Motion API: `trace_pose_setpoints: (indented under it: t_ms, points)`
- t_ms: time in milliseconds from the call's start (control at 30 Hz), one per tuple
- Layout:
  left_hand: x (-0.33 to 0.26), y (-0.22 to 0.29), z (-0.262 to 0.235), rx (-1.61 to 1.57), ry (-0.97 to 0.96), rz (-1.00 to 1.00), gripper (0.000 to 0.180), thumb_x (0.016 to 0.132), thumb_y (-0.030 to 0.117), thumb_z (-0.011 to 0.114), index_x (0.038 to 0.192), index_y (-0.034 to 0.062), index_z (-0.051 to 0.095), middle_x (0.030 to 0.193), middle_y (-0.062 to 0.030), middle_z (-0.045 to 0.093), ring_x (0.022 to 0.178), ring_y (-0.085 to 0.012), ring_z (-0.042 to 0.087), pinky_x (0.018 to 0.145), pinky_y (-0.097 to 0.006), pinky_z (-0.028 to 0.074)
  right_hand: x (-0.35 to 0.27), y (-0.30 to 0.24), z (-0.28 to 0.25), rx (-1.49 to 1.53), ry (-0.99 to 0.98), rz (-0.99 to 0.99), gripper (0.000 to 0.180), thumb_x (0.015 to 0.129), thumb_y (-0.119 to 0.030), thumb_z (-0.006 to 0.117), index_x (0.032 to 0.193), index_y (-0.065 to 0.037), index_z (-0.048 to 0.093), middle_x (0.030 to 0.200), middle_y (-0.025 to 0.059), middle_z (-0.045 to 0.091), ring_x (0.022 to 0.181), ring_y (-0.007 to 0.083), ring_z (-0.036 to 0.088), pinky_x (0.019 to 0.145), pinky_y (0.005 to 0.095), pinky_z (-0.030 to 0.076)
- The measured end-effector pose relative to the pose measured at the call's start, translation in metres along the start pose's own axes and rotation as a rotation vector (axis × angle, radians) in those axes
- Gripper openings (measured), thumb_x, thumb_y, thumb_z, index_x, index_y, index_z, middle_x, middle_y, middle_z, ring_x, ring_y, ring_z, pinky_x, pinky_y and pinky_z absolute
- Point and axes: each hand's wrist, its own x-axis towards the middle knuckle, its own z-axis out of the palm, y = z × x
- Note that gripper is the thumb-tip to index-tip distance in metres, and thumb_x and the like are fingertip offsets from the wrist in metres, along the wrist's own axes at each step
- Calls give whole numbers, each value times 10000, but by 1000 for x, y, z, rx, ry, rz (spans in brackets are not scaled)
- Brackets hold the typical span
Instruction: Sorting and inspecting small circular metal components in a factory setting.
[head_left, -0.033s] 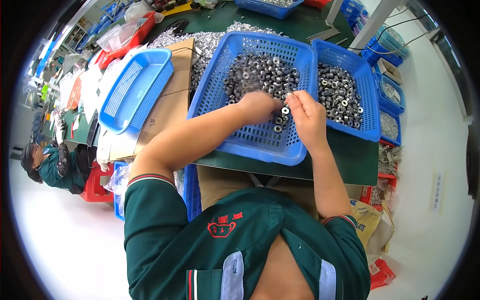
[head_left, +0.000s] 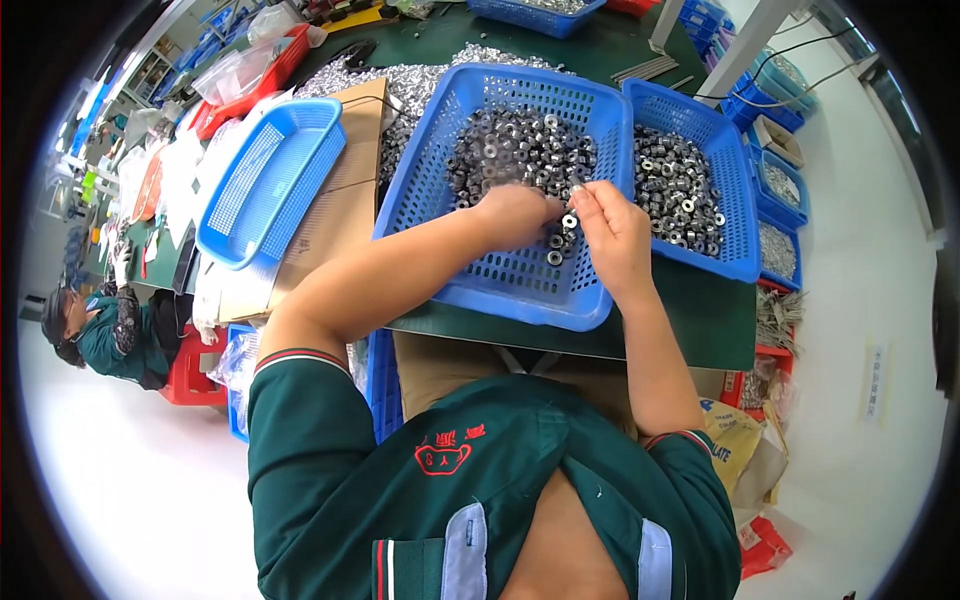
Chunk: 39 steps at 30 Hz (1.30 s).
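In front of me on the table, a blue perforated basket [head_left: 400,205] holds many small metal rings [head_left: 520,150], heaped toward its far side. Over the basket's middle, my left hand [head_left: 515,215] reaches in from the left with its fingers curled; whatever they hold is hidden. My right hand [head_left: 614,235] is at the basket's right side, thumb and forefinger pinched together at a tiny shiny spot too small to name. A few loose rings [head_left: 569,222] show between the two hands, nearer to me than the heap.
A second blue basket [head_left: 745,240] of similar rings adjoins on the right. An empty light-blue basket [head_left: 215,225] rests on cardboard [head_left: 335,215] at left. Silvery small parts [head_left: 405,85] and thin metal rods [head_left: 648,68] lie behind. A co-worker [head_left: 110,325] sits far left.
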Motion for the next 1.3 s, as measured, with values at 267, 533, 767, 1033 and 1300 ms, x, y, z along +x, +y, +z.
trace_pose_setpoints:
  t_ms: [267,533,767,1033,1300]
  points:
    - [1,-13,-48,-1160,-26,-195,234,879,180,591,1025,-2,607,790,-25,592,647,-98,493,587,-228,409,0,-4,0,79,74,-11,163,900,-170,613,875,-10,627,577,59,543,515,86,500,493,255,397]
    - [-16,0,-60,-1669,-47,-55,234,952,232,543,1037,19,591,774,-31,572,608,-68,447,527,-187,339,0,-5,1,0,41,-8,169,874,-172,637,827,-10,634,579,72,568,504,120,522,493,277,413]
    - [-16,-6,-58,-1555,-53,-48,192,934,217,576,942,27,597,711,-25,555,565,-59,435,481,-186,309,0,-6,3,-112,-2,-59,189,872,-172,618,760,-24,583,587,114,566,500,255,550,473,348,406]
    - [-15,-8,-54,-1641,-155,-259,174,925,207,591,857,47,580,633,-14,530,479,-57,389,424,-198,276,1,-7,7,-608,33,-500,206,846,-133,609,698,-59,487,564,109,553,530,293,580,474,399,433]
    - [-15,5,-67,-1459,-2,-13,189,898,174,629,982,6,608,801,-29,624,694,-78,571,576,-177,409,4,-1,-1,-166,-58,-47,231,890,-205,583,736,-35,557,566,146,545,512,313,558,476,392,405]
